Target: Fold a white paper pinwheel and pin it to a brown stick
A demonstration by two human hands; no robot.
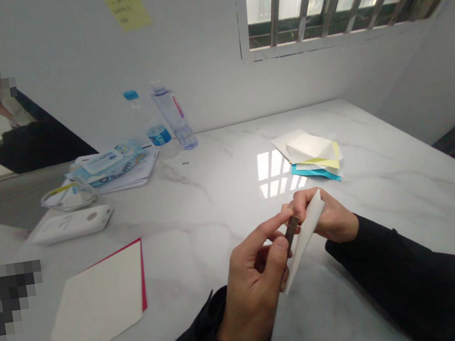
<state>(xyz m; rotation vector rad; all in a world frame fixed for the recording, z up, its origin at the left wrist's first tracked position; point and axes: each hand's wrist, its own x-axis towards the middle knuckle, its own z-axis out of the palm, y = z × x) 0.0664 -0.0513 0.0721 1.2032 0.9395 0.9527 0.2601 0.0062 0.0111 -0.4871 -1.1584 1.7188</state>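
Note:
Over the marble table [222, 194], my left hand [256, 285] pinches a thin dark strip [290, 231] between thumb and fingers, its tip against a folded white paper [305, 238]. My right hand [327, 216] grips that paper from behind, fingers closed on its upper edge. The paper is held edge-on, slanting down toward me. Both sleeves are black.
A stack of white, yellow and blue sheets [312, 155] lies beyond my hands. At left lie a white sheet with a red edge [98, 304], a white power bank [72, 224], a wipes pack on papers [108, 164] and two water bottles [171, 116]. Another person sits far left.

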